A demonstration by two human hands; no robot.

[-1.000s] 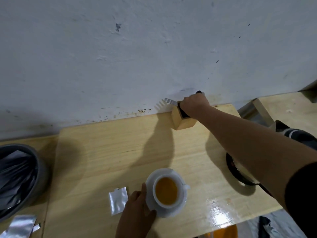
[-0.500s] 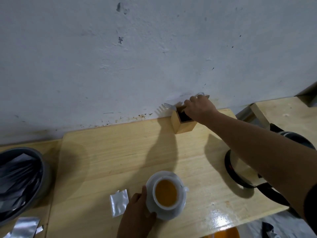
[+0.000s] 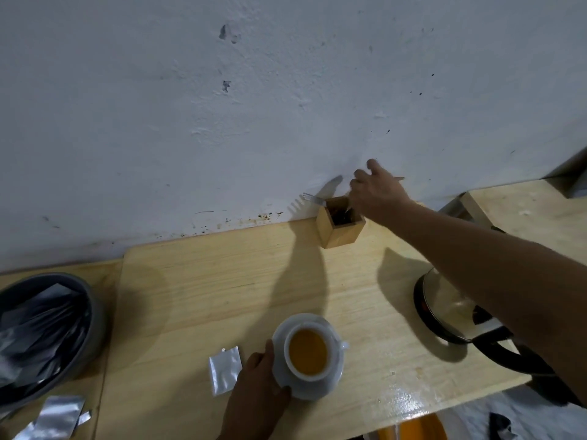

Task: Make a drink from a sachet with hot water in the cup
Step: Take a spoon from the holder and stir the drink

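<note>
A white cup (image 3: 308, 352) full of orange-brown drink stands on a white saucer (image 3: 309, 393) near the table's front edge. My left hand (image 3: 257, 387) grips the saucer's left rim. A torn silver sachet (image 3: 224, 369) lies flat just left of that hand. At the back, against the wall, stands a small wooden utensil holder (image 3: 341, 231) with a fork (image 3: 313, 198) sticking out to the left. My right hand (image 3: 378, 192) hovers over the holder's right side and pinches a thin utensil whose lower end is still inside the box; which utensil it is I cannot tell.
A glass kettle (image 3: 444, 308) with a black handle sits on the right, under my right forearm. A grey bin (image 3: 92, 315) of silver wrappers stands at the left, with loose wrappers (image 3: 60, 417) in front. The white wall runs right behind the holder.
My right hand has lifted from inside the holder to above it, drawing a thin utensil upward. My left hand and the cup have stayed put.
</note>
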